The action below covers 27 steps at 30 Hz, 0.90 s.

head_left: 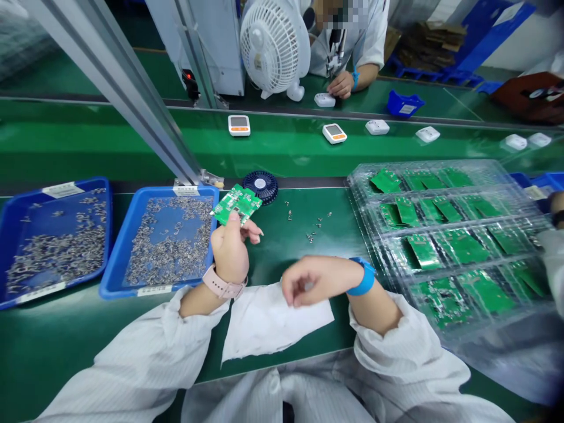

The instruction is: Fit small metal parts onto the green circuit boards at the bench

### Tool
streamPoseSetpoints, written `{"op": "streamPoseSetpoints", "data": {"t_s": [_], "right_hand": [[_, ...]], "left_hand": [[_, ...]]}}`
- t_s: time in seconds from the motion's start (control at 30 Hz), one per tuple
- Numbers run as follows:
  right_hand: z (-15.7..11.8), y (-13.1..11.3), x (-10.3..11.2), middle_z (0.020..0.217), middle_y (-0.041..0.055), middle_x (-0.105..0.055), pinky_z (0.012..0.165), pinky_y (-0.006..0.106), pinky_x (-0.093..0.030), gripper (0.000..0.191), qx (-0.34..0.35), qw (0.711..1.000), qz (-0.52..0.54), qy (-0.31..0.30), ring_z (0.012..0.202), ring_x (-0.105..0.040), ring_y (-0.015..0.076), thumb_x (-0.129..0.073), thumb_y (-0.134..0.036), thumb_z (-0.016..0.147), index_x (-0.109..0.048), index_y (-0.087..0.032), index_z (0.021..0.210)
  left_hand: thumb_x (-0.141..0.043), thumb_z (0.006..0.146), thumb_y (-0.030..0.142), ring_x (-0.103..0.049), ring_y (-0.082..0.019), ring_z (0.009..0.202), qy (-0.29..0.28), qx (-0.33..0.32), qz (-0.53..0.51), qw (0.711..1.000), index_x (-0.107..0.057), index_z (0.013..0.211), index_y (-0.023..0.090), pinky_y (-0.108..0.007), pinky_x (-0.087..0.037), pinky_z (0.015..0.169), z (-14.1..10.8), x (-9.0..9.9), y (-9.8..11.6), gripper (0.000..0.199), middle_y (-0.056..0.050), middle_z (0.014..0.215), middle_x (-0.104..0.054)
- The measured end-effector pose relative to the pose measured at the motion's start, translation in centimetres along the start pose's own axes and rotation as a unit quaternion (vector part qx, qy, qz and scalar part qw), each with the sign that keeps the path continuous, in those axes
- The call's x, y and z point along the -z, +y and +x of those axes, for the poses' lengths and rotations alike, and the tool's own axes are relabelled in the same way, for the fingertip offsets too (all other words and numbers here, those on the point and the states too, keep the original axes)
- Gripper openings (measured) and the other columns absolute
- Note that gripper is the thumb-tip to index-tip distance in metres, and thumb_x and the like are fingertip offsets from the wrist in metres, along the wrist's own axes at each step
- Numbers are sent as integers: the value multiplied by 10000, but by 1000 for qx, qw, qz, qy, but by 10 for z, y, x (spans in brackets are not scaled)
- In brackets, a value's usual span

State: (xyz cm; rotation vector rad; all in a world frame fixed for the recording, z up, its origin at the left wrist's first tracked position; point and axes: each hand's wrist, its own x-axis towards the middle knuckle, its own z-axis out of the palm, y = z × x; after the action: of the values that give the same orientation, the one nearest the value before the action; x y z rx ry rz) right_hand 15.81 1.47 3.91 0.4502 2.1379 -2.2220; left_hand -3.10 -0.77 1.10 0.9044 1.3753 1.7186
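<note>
Beside the blue tray (pixel 115 258) of metal clips (pixel 171 247), the left hand (pixel 229 249) pinches a green circuit board (pixel 237 204), long axis running sideways; the right hand (pixel 308 282) curls loosely above white paper (pixel 273 323), any contents unclear

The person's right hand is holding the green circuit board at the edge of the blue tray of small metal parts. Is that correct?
No, the hand is wrong: the head view shows the left hand, the one with the pink watch, holding the green circuit board. The board is at the edge of the blue tray of small metal parts, as you say.
</note>
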Motion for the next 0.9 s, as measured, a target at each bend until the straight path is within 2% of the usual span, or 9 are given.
{"op": "streamPoseSetpoints", "data": {"t_s": [0.07, 0.1, 0.27, 0.37, 0.47, 0.57, 0.63, 0.7, 0.9], "right_hand": [[6, 3, -5, 673, -38, -627, 593, 174, -446, 41, -29, 996, -38, -78, 617, -566, 76, -641, -147, 781, -674, -164, 798], [10, 5, -7, 666, -43, -624, 586, 170, -442, 50, -36, 996, -48, -61, 610, -562, 73, -637, -140, 779, -676, -165, 799], [23, 20, -3, 800, -14, -651, 700, 222, -480, 75, 8, 984, -7, 180, 726, -589, 95, -651, -169, 770, -646, -166, 845], [14, 19, 6, 844, 1, -656, 782, 267, -495, 118, 26, 977, 69, 199, 795, -608, 114, -698, -219, 760, -631, -164, 840], [-4, 10, 15, 793, -4, -651, 717, 250, -490, 152, 3, 975, 88, 202, 741, -598, 108, -739, -245, 756, -653, -160, 848], [-15, 3, 19, 747, -8, -649, 655, 240, -479, 168, 25, 939, 89, 330, 679, -584, 101, -746, -296, 773, -676, -175, 866], [-14, 2, 19, 758, 2, -666, 654, 254, -492, 203, 48, 897, 74, 433, 680, -596, 111, -751, -345, 771, -685, -187, 880], [-10, 2, 18, 782, 17, -688, 673, 275, -517, 243, 49, 869, 55, 489, 699, -620, 126, -766, -376, 752, -689, -191, 890], [-2, 2, 13, 780, 35, -713, 697, 303, -557, 259, 29, 857, 37, 513, 716, -664, 145, -730, -411, 777, -694, -189, 904]], "left_hand": [[-425, 947, 463, -512, -116, 473, 10, -2, -36, 999, -556, 534, 180, -248, -415, 487, 2, -2, 8, 517, -27, 508, -566], [-425, 946, 458, -506, -116, 468, 9, 6, -48, 999, -544, 526, 182, -250, -408, 481, 1, -3, 13, 516, -23, 499, -549], [-371, 948, 472, -499, -131, 489, -52, 67, -37, 996, -491, 489, 197, -276, -429, 515, -22, -8, 27, 548, -21, 479, -496], [-329, 952, 509, -524, -147, 529, -110, 75, 3, 991, -491, 487, 201, -292, -463, 573, -27, -8, 16, 580, -33, 486, -512], [-415, 924, 540, -532, -137, 514, -134, 119, 19, 984, -576, 516, 179, -282, -457, 565, -21, -8, -1, 569, -36, 501, -556], [-475, 903, 557, -544, -129, 511, -140, 153, 37, 977, -635, 550, 159, -265, -456, 551, -17, -9, -10, 556, -38, 513, -586], [-478, 906, 561, -559, -132, 526, -148, 141, 55, 977, -645, 553, 155, -257, -465, 554, -19, -10, -10, 563, -42, 517, -598], [-463, 920, 554, -569, -132, 530, -154, 123, 72, 978, -647, 556, 154, -252, -466, 550, -23, -10, -9, 571, -45, 523, -612], [-408, 980, 468, -615, -138, 587, -180, -5, 176, 968, -681, 621, 170, -262, -472, 618, -33, -6, -12, 541, -36, 592, -663]]}}
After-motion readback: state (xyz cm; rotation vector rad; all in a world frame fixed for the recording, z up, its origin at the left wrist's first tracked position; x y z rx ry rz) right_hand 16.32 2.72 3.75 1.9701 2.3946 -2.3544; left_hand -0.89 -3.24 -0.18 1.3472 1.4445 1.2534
